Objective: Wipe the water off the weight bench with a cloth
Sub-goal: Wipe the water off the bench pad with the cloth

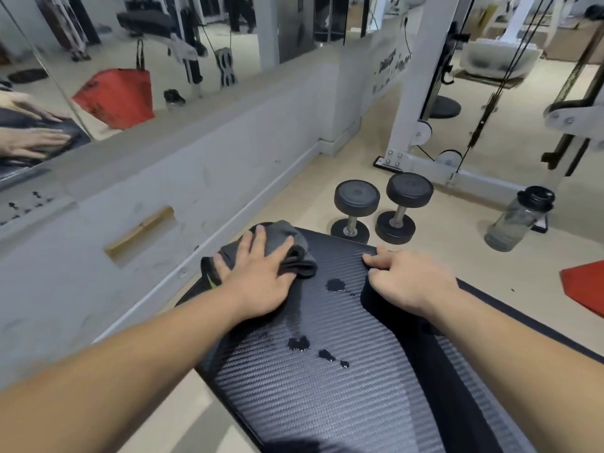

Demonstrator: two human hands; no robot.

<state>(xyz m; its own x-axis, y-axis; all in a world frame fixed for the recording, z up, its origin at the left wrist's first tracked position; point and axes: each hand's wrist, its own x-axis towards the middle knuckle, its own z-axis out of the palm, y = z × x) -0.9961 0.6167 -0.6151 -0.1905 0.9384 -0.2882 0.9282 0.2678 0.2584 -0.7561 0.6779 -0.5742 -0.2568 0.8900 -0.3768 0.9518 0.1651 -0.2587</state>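
Observation:
The black weight bench (327,397) with a carbon-weave pad runs from the bottom of the view to its far end near the middle. A grey cloth (287,235) lies bunched on the far left corner of the pad. My left hand (258,276) presses flat on the cloth, fingers spread. My right hand (408,279) rests on the far right part of the pad, fingers curled at the pad's edge. One water puddle (336,284) sits between my hands. Further water puddles (298,343) lie nearer to me, with a wet streak beside them.
Two black dumbbells (376,207) stand on the floor just past the bench end. A clear water bottle (516,220) stands to the right, near a red mat (585,286). A white cable machine frame (411,125) rises behind. A low wall with a mirror (130,53) runs along the left.

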